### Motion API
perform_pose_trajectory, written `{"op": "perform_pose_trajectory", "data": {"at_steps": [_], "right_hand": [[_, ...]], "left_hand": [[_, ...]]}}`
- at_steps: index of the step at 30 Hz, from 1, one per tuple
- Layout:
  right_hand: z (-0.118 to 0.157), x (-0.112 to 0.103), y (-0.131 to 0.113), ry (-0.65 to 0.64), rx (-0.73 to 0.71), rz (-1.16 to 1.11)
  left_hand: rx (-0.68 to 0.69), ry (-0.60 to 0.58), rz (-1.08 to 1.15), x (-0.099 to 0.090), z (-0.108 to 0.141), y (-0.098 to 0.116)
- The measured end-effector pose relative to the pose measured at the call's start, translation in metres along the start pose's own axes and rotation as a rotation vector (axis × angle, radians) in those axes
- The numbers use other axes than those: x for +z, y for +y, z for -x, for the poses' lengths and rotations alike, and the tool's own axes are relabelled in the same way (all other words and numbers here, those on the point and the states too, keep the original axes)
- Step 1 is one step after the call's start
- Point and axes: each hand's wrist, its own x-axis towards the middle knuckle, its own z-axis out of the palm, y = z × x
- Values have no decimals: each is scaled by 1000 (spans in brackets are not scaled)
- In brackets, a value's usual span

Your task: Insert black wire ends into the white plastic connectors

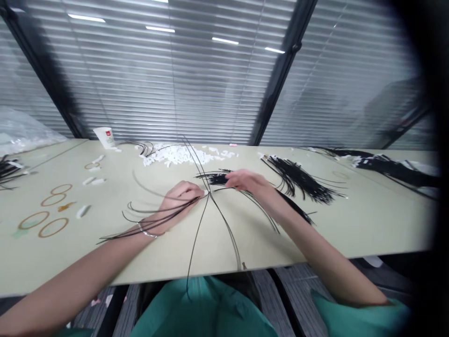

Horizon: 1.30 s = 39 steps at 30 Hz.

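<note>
My left hand (pixel 182 194) is closed, pinching a small white connector (pixel 206 192) above the table. Several thin black wires (pixel 224 217) spread out from this connector. Some run back over my left wrist, others stand up or hang toward the table's front edge. To the right, my right hand (pixel 245 180) has its fingers stretched out and slightly blurred beside a bundle of black wires (pixel 217 179). I see nothing clearly gripped in it. Part of that bundle is hidden behind the hand and forearm.
A heap of white connectors (pixel 171 154) lies at the back, with a paper cup (pixel 105 137) to its left. More black wire bundles (pixel 303 180) lie at right. Rubber bands (pixel 53 227) and loose white pieces (pixel 83 211) are at left, near a plastic bag (pixel 24 131).
</note>
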Motion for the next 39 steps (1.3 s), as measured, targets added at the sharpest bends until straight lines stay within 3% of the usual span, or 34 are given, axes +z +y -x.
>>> {"op": "perform_pose_trajectory", "data": {"at_steps": [3, 6, 8, 11, 19, 22, 26, 30, 34, 39], "right_hand": [[4, 23, 6, -225, 206, -115], [11, 48, 2, -384, 395, -390], [15, 61, -4, -462, 437, -546], [18, 73, -12, -479, 410, -624], [22, 74, -15, -436, 407, -723], [23, 78, -16, -415, 431, -764], [24, 90, -17, -424, 455, -836], [25, 102, -13, -394, 500, -971], [25, 112, -13, -471, 507, -1056], [27, 113, -14, -400, 570, -1084]], "left_hand": [[209, 93, -212, -3, 1, -5], [436, 223, -420, -4, -1, -13], [561, 206, -536, -7, -2, -13], [701, 184, -612, -13, -4, -9], [661, 287, -620, -20, -5, -4], [723, 205, -746, -24, -7, -3], [701, 77, -904, -27, -10, -2], [740, 59, -968, -27, -10, -4], [791, 22, -996, -24, -9, -3], [759, -15, -900, -25, -9, -6]]}}
